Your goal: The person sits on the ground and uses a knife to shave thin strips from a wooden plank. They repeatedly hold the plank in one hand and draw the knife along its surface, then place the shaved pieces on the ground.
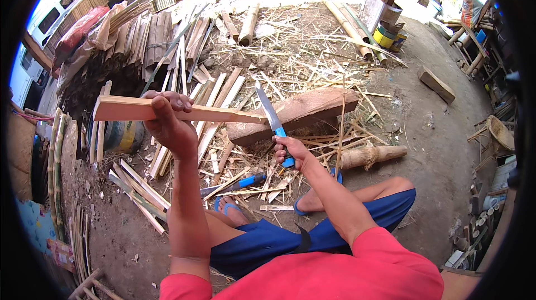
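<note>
A bright red short-sleeved shirt (312, 275) fills the bottom centre of the frame, nearest the camera, with dark blue shorts (257, 250) just above it.

The left hand (173, 127), left of centre, is closed around a long, flat, pale wooden-looking slat (120, 108). The slat lies nearly level across the left-centre of the frame, its broad end to the left and its narrower end reaching the middle. The right hand (291, 152), near the centre, grips the blue-and-black handle of a long straight-bladed steel knife (271, 113), whose blade points up and slightly left. The slat's narrow end is at the blade; whether they touch cannot be told.

Behind the knife, a thick, rough brown wooden block (318, 111) slants up toward the right. Below it, right of centre, lies a tan bamboo-like tube (374, 157) with a shaggy middle. A second blue-and-black-handled knife (245, 182) lies on the ground at lower centre, above a blue flip-flop (228, 206) on one foot. Pale split strips (142, 191) lie to the left, and a yellow-and-black can (383, 36) stands in the upper right.
</note>
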`<state>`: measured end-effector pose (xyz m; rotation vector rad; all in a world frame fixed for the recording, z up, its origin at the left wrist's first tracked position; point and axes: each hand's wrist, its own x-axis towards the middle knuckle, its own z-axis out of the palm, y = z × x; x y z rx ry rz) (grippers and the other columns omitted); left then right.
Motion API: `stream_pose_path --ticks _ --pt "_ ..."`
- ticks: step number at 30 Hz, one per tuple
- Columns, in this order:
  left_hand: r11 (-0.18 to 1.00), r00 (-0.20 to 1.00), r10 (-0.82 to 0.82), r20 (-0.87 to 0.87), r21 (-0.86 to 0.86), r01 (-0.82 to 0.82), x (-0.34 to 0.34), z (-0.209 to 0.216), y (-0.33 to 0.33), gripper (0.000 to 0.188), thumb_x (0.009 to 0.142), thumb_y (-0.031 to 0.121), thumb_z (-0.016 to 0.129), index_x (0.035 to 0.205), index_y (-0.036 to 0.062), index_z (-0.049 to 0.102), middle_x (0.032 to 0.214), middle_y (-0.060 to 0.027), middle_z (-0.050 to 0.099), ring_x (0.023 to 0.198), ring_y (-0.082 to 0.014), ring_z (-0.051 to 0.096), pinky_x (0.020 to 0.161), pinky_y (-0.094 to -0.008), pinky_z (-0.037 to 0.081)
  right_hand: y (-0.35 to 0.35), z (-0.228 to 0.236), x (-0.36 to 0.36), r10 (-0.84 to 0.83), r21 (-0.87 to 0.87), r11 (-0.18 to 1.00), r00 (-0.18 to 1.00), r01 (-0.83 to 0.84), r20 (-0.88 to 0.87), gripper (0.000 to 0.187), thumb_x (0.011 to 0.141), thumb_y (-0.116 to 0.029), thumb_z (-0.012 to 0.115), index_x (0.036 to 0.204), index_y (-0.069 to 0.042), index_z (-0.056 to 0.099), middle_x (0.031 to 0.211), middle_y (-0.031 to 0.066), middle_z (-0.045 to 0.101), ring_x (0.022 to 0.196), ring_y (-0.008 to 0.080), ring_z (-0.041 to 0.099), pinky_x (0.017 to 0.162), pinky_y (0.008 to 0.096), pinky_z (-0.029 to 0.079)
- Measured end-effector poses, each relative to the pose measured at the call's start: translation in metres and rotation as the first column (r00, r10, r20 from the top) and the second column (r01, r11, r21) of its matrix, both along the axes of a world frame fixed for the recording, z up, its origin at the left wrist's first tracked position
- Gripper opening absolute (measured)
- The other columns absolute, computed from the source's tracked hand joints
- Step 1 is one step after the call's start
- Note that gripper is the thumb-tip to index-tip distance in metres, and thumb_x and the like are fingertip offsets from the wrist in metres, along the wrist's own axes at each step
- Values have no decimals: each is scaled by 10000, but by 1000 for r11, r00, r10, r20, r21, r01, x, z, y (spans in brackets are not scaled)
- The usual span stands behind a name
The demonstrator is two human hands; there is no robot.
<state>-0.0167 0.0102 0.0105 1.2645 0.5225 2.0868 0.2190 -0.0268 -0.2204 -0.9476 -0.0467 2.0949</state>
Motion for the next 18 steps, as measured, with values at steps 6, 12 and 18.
stream_pose_path --ticks 6,12,18 --pt "1000 1000 9 8 -28 -9 -8 -4 0 300 1000 368 609 959 119 448 692 11 470 606 -93 478 606 -290 460 -29 48 -39 -489 544 518 293 -660 822 217 928 -182 595 1074 -69 481 754 223 661 639 426 655 624 533 517" --pt "999 999 -28 40 -31 29 -2 -1 -9 308 1005 369 601 963 110 439 684 8 469 596 -93 486 611 -288 470 -13 -6 -13 -80 -7 867 -154 -498 985 308 885 -183 614 1141 -61 492 765 251 663 793 494 648 714 574 481" --pt "997 997 64 42 -51 -62 -2 -3 -4 304 1003 369 601 947 111 452 692 3 475 602 -114 499 616 -296 463 -24 24 -29 -213 311 719 230 -621 950 290 891 -199 598 1120 -48 505 889 285 665 899 475 645 775 539 484"
